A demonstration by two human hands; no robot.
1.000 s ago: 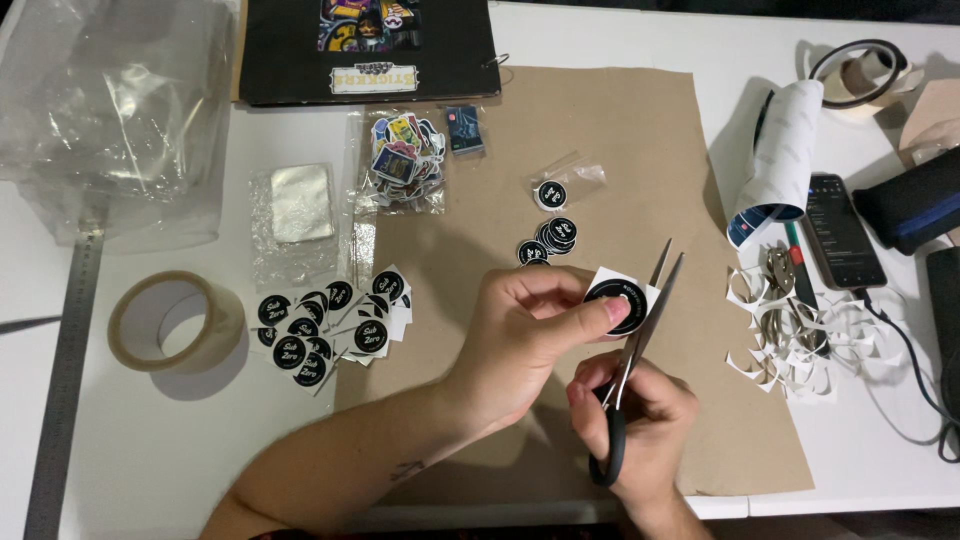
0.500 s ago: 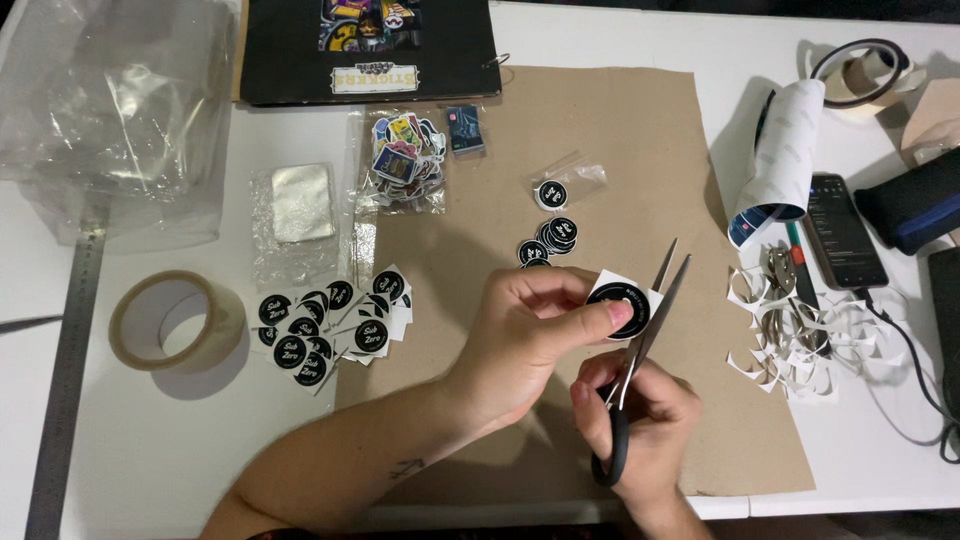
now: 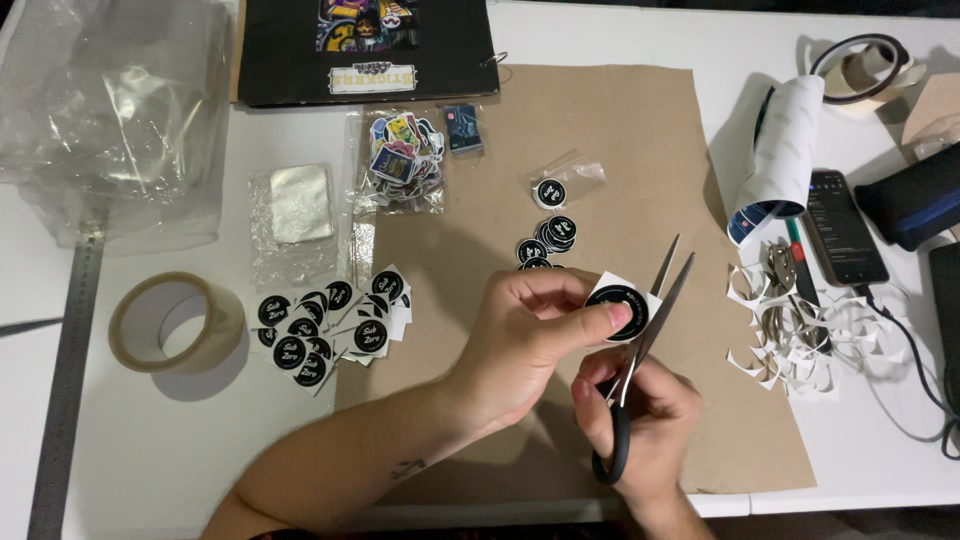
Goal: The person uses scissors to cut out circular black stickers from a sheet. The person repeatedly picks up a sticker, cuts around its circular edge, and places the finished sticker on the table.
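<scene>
While pinched in the left hand (image 3: 530, 335): round sticker (image 3: 617, 305) between open scissors (image 3: 640, 350).

White table (image 3: 150, 450), brown paper (image 3: 620, 150)

Scissors (image 3: 640, 340) blades slightly wider apart

Round sticker (image 3: 617, 303): black on white backing. Scissors (image 3: 640, 345): black handles, silver blades. Paper sheet (image 3: 640, 170): plain brown. Table (image 3: 150, 440): white.
</scene>
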